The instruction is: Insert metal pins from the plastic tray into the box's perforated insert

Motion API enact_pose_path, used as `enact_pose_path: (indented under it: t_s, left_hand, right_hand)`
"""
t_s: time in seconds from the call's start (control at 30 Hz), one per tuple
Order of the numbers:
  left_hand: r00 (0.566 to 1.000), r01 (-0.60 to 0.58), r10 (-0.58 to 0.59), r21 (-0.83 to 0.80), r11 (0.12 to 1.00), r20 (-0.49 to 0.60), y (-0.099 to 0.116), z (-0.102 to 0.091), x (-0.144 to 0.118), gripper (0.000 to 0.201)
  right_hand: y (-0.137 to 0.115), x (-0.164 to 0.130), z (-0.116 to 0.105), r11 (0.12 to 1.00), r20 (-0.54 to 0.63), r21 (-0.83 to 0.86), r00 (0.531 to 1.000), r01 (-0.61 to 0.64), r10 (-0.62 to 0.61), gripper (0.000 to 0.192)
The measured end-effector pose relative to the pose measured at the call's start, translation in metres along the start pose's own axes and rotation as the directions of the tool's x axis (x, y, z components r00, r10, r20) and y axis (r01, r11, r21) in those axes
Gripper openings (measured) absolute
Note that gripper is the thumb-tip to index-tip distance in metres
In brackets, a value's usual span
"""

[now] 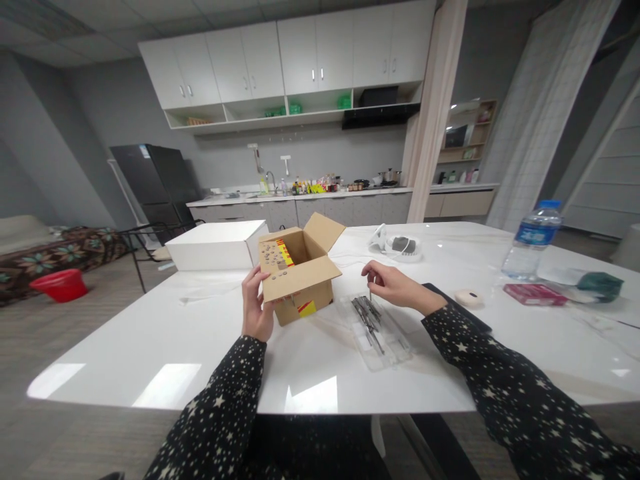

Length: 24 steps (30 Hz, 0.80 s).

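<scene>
- Here, the left hand [257,308] grips the near-left corner of a small cardboard box [299,275], thumb on the front flap, fingers around the side.
- The box stands open on the white table [165,333], flaps spread; red and yellow print shows inside and on its front, too small to read.
- The right hand [395,285] pinches a thin metal piece between thumb and fingertips, just above a clear plastic tray [376,325] of dark metal tools right of the box.
- A white box [215,244] sits behind the cardboard one, touching or nearly so.
- Further right stand a water bottle [531,241] with a blue label, unreadable, and a flat red packet [534,294].
</scene>
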<state>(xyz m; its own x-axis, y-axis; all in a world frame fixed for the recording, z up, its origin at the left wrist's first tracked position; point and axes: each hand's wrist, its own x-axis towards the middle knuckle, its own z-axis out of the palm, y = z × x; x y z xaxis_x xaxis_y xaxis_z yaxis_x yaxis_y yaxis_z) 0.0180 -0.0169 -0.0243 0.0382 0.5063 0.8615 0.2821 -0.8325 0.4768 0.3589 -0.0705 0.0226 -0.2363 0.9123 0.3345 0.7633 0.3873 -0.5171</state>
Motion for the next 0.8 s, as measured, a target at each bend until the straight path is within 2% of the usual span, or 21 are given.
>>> enact_pose_path:
  t_s: [0.27,0.53,0.63,0.8]
  left_hand:
    - [0.997,-0.079,0.077,0.071,0.994,0.028,0.001,-0.003,0.004,0.040]
    - [0.996,-0.073,0.070,0.074,0.995,0.053,0.000,-0.003,0.005,0.040]
    - [0.995,-0.082,0.077,0.089,0.993,0.059,-0.001,-0.004,0.005,0.040]
    - [0.994,-0.100,0.094,0.098,0.990,0.063,-0.002,-0.007,0.005,0.041]
  right_hand:
    - [-0.007,0.002,0.006,0.999,-0.069,0.005,0.997,0.038,-0.037,0.043]
    - [-0.009,0.004,0.004,0.998,-0.190,0.062,0.982,0.018,-0.006,0.031]
    - [-0.015,0.006,0.001,0.994,-0.269,0.106,0.963,0.031,-0.001,0.031]
    - [-0.035,0.012,-0.005,0.982,-0.424,0.166,0.905,0.092,-0.013,0.038]
